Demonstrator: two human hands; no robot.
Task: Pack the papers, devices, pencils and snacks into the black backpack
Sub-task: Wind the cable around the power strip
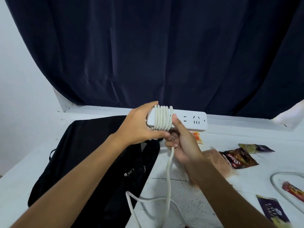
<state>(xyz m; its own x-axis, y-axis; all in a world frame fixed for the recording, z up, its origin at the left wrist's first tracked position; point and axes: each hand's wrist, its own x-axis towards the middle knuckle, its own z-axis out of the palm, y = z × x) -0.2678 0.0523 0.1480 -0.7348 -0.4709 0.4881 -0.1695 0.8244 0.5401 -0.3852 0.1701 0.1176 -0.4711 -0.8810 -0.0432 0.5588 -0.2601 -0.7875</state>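
Observation:
A white power strip (pixel 194 121) is held up over the table, with several turns of its white cable (pixel 162 118) wound round its left half. My left hand (pixel 139 127) grips the strip's left end, fingers over the top and thumb underneath. My right hand (pixel 179 142) holds the loose cable just below the coil, thumb pressed up against the windings. The rest of the cable (pixel 167 178) hangs down and loops across the table. The black backpack (pixel 92 162) lies flat on the left, under my left forearm.
Snack packets lie on the white table (pixel 189 203) to the right: a dark red one (pixel 238 158), a green and purple one (pixel 256 148), a purple one (pixel 271 209), a red bar (pixel 294 191) and an orange packet (pixel 196 136). A dark curtain (pixel 156 55) hangs behind.

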